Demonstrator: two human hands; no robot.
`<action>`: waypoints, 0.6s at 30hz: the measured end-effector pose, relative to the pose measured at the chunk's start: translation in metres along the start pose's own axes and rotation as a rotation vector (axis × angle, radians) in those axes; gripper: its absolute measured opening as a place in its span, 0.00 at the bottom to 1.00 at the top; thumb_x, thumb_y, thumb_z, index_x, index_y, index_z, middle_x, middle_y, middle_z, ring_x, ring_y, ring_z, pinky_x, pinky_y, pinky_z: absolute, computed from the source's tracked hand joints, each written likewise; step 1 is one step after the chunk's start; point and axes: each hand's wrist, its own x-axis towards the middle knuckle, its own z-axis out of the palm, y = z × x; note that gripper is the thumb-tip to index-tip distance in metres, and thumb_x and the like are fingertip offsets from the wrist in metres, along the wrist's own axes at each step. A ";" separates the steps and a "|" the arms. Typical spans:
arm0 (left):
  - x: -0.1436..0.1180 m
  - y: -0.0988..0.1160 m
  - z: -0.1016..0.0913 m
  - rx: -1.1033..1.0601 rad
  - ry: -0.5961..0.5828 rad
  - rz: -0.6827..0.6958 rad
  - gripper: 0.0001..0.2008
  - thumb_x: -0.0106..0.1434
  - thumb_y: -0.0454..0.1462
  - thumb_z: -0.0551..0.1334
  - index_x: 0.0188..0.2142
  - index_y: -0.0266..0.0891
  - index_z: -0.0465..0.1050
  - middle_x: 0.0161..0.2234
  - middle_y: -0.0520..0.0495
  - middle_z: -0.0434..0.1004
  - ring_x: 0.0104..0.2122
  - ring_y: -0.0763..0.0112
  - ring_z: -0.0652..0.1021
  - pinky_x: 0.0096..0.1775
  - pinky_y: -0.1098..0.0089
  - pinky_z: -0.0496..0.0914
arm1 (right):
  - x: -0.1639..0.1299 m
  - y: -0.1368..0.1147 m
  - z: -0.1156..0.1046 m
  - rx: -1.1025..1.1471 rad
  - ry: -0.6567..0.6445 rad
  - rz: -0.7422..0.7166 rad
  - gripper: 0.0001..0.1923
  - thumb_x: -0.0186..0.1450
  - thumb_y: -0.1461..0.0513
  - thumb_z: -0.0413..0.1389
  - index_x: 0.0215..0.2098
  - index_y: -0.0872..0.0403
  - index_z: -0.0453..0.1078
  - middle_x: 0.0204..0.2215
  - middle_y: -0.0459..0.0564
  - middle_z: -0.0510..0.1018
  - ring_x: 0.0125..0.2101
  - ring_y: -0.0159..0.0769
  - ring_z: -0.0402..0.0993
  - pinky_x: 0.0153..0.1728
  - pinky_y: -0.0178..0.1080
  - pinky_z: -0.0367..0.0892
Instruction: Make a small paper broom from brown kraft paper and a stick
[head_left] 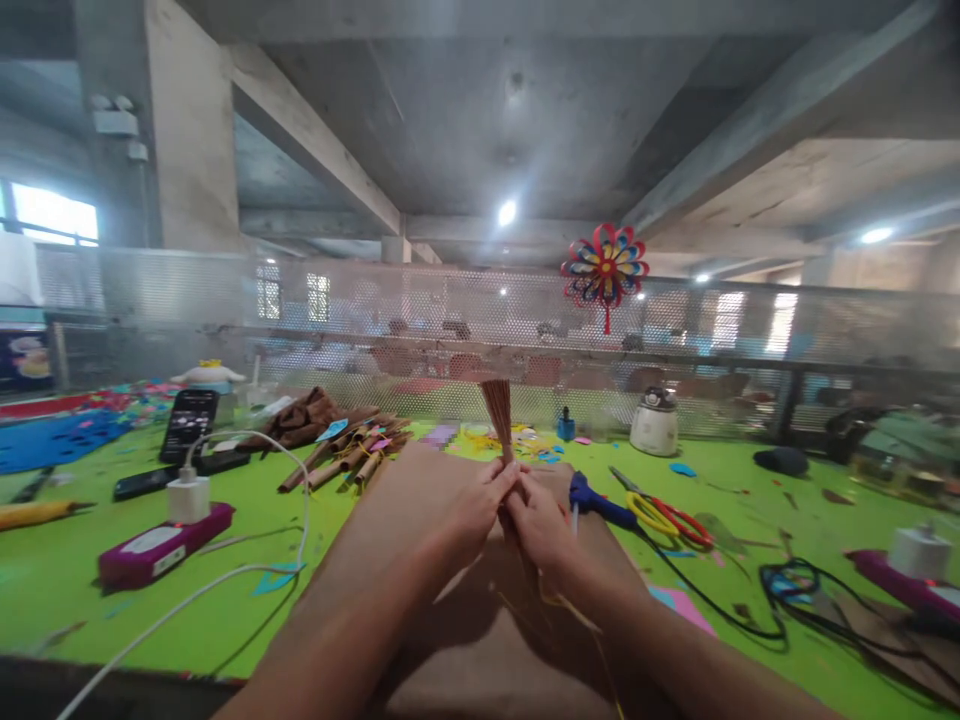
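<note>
While both hands meet at the middle of the worktop, they pinch one pleated brown paper fan [498,412] at its narrow lower end, so its folds spread upright above the fingertips. The left hand [465,510] closes its grip on the fan's base from the left, and the right hand [541,528] closes on it from the other side, the two touching; such a hold looks meant to keep the pleats gathered. A few thin yellowish strands trail down below the right wrist. Beneath the hands lies one sheet of brown paper [480,640], spread flat over the green worktop [75,590].

Just right of the hands lie one blue glue gun [596,500] and one pair of scissors with yellow and red handles [664,515], both near. Left of centre, well apart, a heap of rolled brown paper sticks [349,450] lies too tangled to count. Further left one phone [189,424] stands propped, and one white charger [187,497] sits on a magenta power strip [161,545]. One red and blue pinwheel [604,268] hangs on the mesh fence behind.
</note>
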 end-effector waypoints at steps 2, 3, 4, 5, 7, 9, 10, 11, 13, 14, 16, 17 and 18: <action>0.001 -0.002 -0.005 -0.069 -0.033 -0.065 0.10 0.60 0.44 0.57 0.32 0.40 0.70 0.26 0.48 0.74 0.28 0.68 0.75 0.30 0.70 0.67 | -0.003 0.000 -0.002 -0.071 0.008 -0.002 0.09 0.61 0.56 0.50 0.30 0.53 0.65 0.19 0.45 0.68 0.20 0.33 0.64 0.21 0.35 0.60; 0.002 -0.003 -0.008 -0.114 -0.030 -0.092 0.10 0.60 0.44 0.57 0.34 0.39 0.69 0.27 0.48 0.73 0.27 0.69 0.74 0.31 0.70 0.67 | -0.004 -0.001 -0.004 -0.131 -0.007 -0.020 0.08 0.59 0.58 0.51 0.29 0.53 0.67 0.21 0.46 0.70 0.22 0.34 0.66 0.24 0.35 0.62; 0.003 -0.004 -0.011 -0.159 -0.014 -0.109 0.11 0.60 0.44 0.57 0.35 0.39 0.68 0.26 0.49 0.72 0.27 0.70 0.73 0.32 0.70 0.67 | -0.005 -0.004 -0.007 -0.215 -0.045 -0.049 0.07 0.58 0.59 0.52 0.27 0.54 0.68 0.22 0.46 0.71 0.24 0.34 0.67 0.26 0.36 0.62; 0.004 -0.005 -0.013 -0.200 0.001 -0.117 0.12 0.59 0.45 0.58 0.36 0.39 0.67 0.26 0.51 0.71 0.26 0.71 0.73 0.32 0.70 0.67 | -0.006 -0.007 -0.012 -0.314 -0.070 -0.082 0.08 0.58 0.60 0.53 0.25 0.54 0.69 0.21 0.47 0.72 0.24 0.35 0.67 0.27 0.36 0.62; 0.006 -0.007 -0.016 -0.248 0.011 -0.111 0.14 0.58 0.46 0.60 0.38 0.38 0.66 0.23 0.54 0.67 0.26 0.73 0.71 0.33 0.71 0.67 | -0.001 -0.017 -0.024 -0.498 -0.045 -0.137 0.12 0.58 0.59 0.53 0.20 0.55 0.70 0.18 0.47 0.71 0.22 0.34 0.66 0.27 0.36 0.60; 0.007 -0.008 -0.016 -0.249 -0.006 -0.118 0.16 0.57 0.47 0.61 0.38 0.38 0.66 0.21 0.56 0.63 0.25 0.75 0.69 0.33 0.72 0.67 | 0.012 -0.029 -0.038 -0.567 0.088 -0.197 0.15 0.60 0.58 0.51 0.18 0.55 0.71 0.17 0.47 0.71 0.22 0.34 0.65 0.27 0.36 0.60; 0.007 -0.008 -0.016 -0.238 -0.017 -0.126 0.16 0.57 0.48 0.61 0.37 0.38 0.66 0.21 0.57 0.62 0.24 0.75 0.69 0.33 0.72 0.66 | 0.022 -0.034 -0.046 -0.556 0.179 -0.236 0.15 0.60 0.58 0.51 0.19 0.55 0.71 0.18 0.48 0.73 0.23 0.35 0.67 0.29 0.37 0.61; 0.006 -0.007 -0.015 -0.221 -0.030 -0.136 0.16 0.57 0.49 0.61 0.37 0.39 0.66 0.20 0.57 0.61 0.24 0.75 0.68 0.32 0.72 0.66 | 0.034 -0.039 -0.055 -0.516 0.266 -0.273 0.13 0.59 0.59 0.51 0.23 0.55 0.72 0.22 0.50 0.75 0.26 0.36 0.69 0.31 0.38 0.63; 0.004 -0.006 -0.013 -0.184 -0.064 -0.152 0.16 0.58 0.49 0.60 0.37 0.41 0.67 0.20 0.57 0.59 0.23 0.75 0.67 0.29 0.73 0.64 | 0.058 -0.047 -0.069 -0.429 0.392 -0.346 0.12 0.55 0.61 0.52 0.35 0.56 0.73 0.35 0.54 0.77 0.36 0.40 0.71 0.36 0.39 0.64; 0.003 -0.006 -0.013 -0.166 -0.086 -0.157 0.15 0.58 0.50 0.59 0.37 0.41 0.67 0.19 0.57 0.58 0.22 0.75 0.67 0.27 0.73 0.62 | 0.070 -0.050 -0.075 -0.406 0.397 -0.384 0.19 0.52 0.63 0.53 0.42 0.56 0.72 0.42 0.56 0.75 0.42 0.42 0.70 0.38 0.40 0.64; 0.001 -0.005 -0.011 -0.136 -0.129 -0.161 0.15 0.59 0.50 0.58 0.36 0.42 0.67 0.19 0.58 0.55 0.20 0.75 0.65 0.25 0.74 0.59 | 0.088 -0.052 -0.083 -0.345 0.315 -0.404 0.31 0.46 0.67 0.54 0.50 0.53 0.67 0.48 0.54 0.73 0.47 0.42 0.67 0.41 0.41 0.64; 0.000 -0.004 -0.011 -0.124 -0.147 -0.160 0.15 0.59 0.50 0.57 0.36 0.42 0.66 0.18 0.58 0.54 0.20 0.76 0.63 0.24 0.74 0.57 | 0.093 -0.051 -0.084 -0.284 0.235 -0.382 0.33 0.44 0.68 0.54 0.51 0.52 0.66 0.47 0.52 0.74 0.45 0.41 0.68 0.40 0.40 0.64; 0.000 -0.004 -0.011 -0.113 -0.159 -0.157 0.15 0.60 0.50 0.57 0.36 0.42 0.66 0.18 0.58 0.53 0.19 0.76 0.62 0.24 0.74 0.56 | 0.095 -0.050 -0.083 -0.211 0.151 -0.341 0.33 0.44 0.68 0.54 0.51 0.52 0.66 0.42 0.51 0.76 0.42 0.40 0.70 0.38 0.39 0.64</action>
